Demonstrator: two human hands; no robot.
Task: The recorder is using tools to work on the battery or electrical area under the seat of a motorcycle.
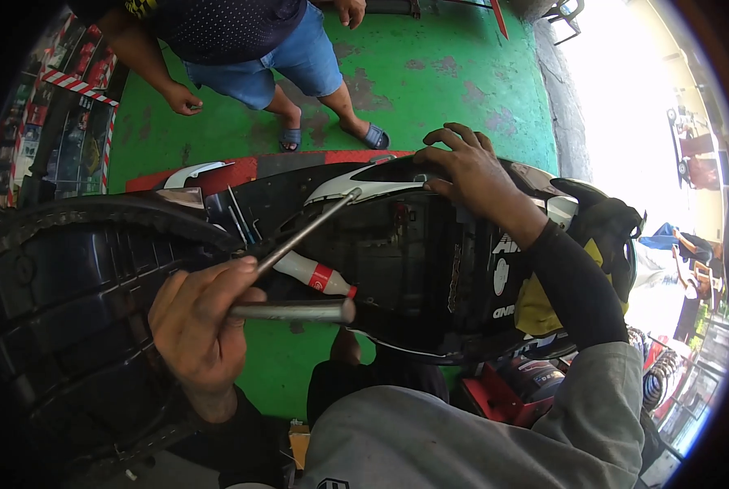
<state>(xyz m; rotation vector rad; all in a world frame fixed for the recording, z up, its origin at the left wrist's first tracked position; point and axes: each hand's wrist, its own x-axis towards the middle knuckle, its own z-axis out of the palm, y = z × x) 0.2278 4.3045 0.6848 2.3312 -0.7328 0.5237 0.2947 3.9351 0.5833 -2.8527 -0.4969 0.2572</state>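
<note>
My left hand point(205, 326) is closed round the bar of a metal T-handle wrench point(309, 231). The wrench's long shaft slants up and away, its tip meeting the white side panel point(381, 189) of a scooter. Whether the tip sits on a bolt, I cannot tell. My right hand point(470, 173) lies over the far edge of that panel, fingers spread and bent, the thumb on the near side. Between my hands is the scooter's dark open storage bay point(381, 244). A plastic bottle point(303, 267) with a red label and cap lies beside my left hand.
The raised black seat point(71, 277) fills the left side. Slim tools point(242, 216) rest behind the bay. A yellow and black bag point(536, 306) hangs by the handlebars. Across the scooter stands a person in blue shorts point(303, 57) on a green floor point(462, 90). A red stand point(507, 395) is near my right.
</note>
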